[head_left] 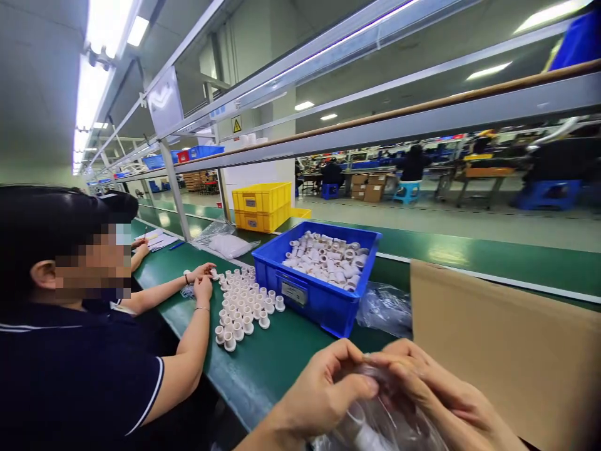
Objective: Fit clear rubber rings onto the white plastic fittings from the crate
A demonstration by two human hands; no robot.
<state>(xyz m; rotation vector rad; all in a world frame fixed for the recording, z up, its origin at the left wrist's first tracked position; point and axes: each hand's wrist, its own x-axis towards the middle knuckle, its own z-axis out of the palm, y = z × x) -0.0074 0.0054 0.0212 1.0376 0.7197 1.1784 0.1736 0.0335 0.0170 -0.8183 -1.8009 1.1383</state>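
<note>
My left hand (pixel 323 391) and my right hand (pixel 436 388) meet at the bottom of the head view, both pinching a clear plastic bag (pixel 375 423) with white parts showing faintly inside it. Just beyond my hands stands a blue bin (pixel 312 294) filled with white plastic fittings (pixel 328 258). Left of the bin, several white fittings (pixel 241 300) stand upright in rows on the green bench (pixel 267 363).
A co-worker in a dark shirt sits at my left, their hands (pixel 201 282) at the rows of fittings. A brown cardboard sheet (pixel 507 351) stands to my right. Crumpled clear bags (pixel 385 307) lie behind the bin. Yellow crates (pixel 263 205) stand farther back.
</note>
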